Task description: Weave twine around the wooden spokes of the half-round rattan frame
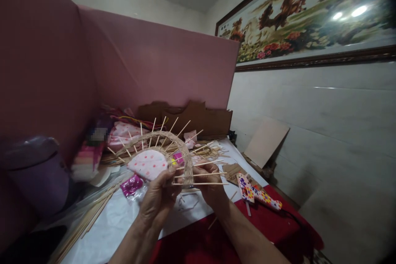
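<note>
Purple plastic bin [38, 179] left of half-round stick-and-twine frame [187, 159] that's held up over white sheet [108, 227]. Left hand [161, 194] pinching its red-dotted white cloth panel [149, 164]; right hand [213, 187] pinching its right-end sticks [221, 173]. Flower-print gun-shaped tool [259, 195] right of frame.

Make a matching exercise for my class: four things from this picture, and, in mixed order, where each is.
1. Half-round woven piece
2. Gun-shaped tool
3. Framed horse picture
4. Lilac bin

A. Hung on the wall
B. Near the view's left edge
C. Held by the left hand and right hand
D. Lying partly on red cloth

Pairs: 1-C, 2-D, 3-A, 4-B
</note>
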`<state>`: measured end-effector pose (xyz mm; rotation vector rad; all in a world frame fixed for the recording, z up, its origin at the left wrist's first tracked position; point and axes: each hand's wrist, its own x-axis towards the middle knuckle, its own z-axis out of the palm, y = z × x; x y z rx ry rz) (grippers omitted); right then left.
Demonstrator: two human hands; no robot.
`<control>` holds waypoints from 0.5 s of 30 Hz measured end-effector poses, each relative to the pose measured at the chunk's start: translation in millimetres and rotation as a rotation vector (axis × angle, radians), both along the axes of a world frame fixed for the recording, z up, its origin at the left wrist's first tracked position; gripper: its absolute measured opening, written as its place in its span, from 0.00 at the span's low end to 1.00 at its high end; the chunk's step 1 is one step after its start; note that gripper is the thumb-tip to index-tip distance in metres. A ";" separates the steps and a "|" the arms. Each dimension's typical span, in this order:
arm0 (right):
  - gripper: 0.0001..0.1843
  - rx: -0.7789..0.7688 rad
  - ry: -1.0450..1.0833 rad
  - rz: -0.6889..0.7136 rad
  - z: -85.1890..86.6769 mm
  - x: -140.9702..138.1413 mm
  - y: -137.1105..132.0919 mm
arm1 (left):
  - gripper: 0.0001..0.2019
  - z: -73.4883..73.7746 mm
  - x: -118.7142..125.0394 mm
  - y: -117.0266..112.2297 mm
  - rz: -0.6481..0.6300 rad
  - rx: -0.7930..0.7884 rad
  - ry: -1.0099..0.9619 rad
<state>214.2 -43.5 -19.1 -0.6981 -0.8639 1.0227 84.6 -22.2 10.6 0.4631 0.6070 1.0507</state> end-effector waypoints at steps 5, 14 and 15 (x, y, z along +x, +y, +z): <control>0.10 -0.014 0.050 0.057 1.4 1.9 -1.8 | 0.05 0.5 -0.6 -1.0 0.002 -0.016 0.008; 0.10 -0.034 0.058 0.035 0.8 1.9 -1.7 | 0.04 0.1 -1.3 -1.9 -0.009 -0.024 0.020; 0.10 -0.031 0.057 0.037 0.5 1.9 -1.7 | 0.04 -0.9 -1.3 -1.5 -0.010 -0.023 0.015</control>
